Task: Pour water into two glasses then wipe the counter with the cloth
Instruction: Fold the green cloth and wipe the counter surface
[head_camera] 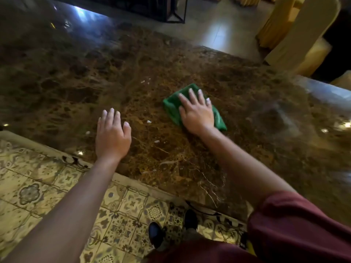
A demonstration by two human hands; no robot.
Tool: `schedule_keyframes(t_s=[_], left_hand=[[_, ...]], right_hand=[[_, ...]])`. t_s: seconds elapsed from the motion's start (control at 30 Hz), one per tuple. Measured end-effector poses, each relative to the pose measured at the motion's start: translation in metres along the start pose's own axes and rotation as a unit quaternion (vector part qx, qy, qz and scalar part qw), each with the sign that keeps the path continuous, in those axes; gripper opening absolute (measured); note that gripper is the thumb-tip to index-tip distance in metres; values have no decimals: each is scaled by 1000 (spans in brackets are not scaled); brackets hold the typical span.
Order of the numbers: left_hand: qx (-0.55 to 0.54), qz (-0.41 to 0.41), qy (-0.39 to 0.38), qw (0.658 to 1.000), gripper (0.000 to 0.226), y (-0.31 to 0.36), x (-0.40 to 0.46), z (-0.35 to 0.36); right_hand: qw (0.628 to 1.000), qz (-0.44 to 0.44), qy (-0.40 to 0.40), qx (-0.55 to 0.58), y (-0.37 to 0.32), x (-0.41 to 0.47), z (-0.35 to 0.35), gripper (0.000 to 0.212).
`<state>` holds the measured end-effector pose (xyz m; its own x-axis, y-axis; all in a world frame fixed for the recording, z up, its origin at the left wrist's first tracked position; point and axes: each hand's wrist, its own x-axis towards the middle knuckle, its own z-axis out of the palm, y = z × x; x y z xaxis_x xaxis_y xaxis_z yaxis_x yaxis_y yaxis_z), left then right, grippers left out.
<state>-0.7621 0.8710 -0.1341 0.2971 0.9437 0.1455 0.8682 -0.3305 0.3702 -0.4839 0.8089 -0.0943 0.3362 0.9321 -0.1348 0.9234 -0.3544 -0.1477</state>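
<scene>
A folded green cloth (171, 106) lies on the dark brown marble counter (76, 73), right of centre. My right hand (197, 112) presses flat on top of the cloth, fingers spread, covering most of it. My left hand (112, 135) rests palm down on the bare counter near its front edge, fingers apart and holding nothing. A few small pale drops or specks (149, 121) sit on the stone between and beyond my hands. No glasses or water container are in view.
The counter's front edge (133, 179) runs diagonally from left to lower right, with patterned floor tiles (38, 186) and my shoes (155, 232) below. Beyond the far edge are a pale floor, a black metal frame (176, 16) and yellow-draped furniture (284, 25).
</scene>
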Motion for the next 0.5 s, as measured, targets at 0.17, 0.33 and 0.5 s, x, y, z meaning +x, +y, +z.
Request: schedule_keyframes(t_s=[0.17, 0.33, 0.5], left_hand=[[-8, -2, 3, 1000, 73, -1, 1, 0], [3, 2, -10, 1000, 71, 1, -3, -4], [9, 2, -15, 1000, 69, 2, -2, -4]], right_hand=[[999, -52, 7, -1, 14, -121, 25, 61], [995, 95, 39, -15, 95, -143, 19, 61], [958, 278, 73, 2, 134, -92, -9, 60]])
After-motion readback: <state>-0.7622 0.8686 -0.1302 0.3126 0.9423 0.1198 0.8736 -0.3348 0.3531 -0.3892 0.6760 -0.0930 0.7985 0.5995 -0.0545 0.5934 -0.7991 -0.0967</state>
